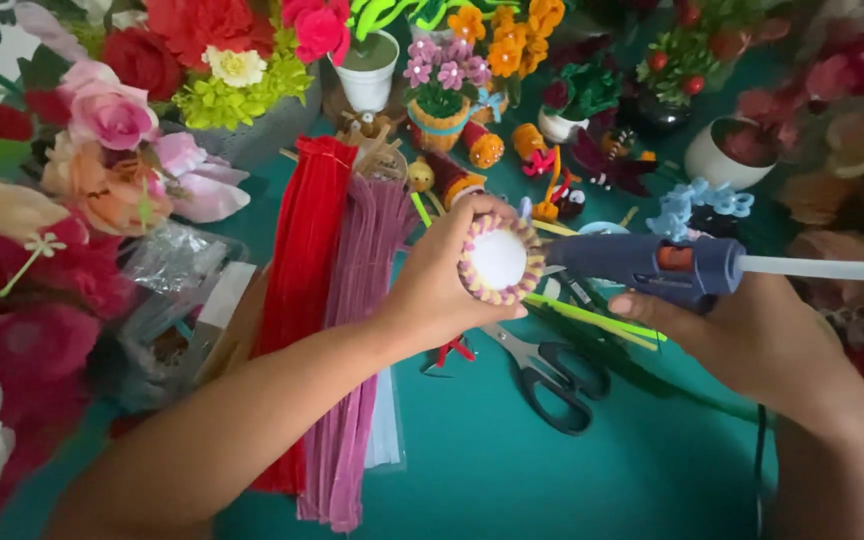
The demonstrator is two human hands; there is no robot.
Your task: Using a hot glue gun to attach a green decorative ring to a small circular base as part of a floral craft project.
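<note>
My left hand (432, 290) grips a small white cup (498, 260) turned on its side, its round base facing me and ringed with a pink-and-yellow fuzzy wire. My right hand (752, 335) holds a blue glue gun (652, 265) with a white glue stick (817, 268) poking out of its back. The gun's nozzle points left and sits right at the cup's wrapped rim.
Bundles of red (302, 270) and mauve fuzzy wires (357, 330) lie on the teal table (512, 470) at left. Black-handled scissors (552, 370) and green wires (592, 320) lie under my hands. Artificial flowers (102, 120) and small potted craft pieces (442, 95) crowd the left and far edges.
</note>
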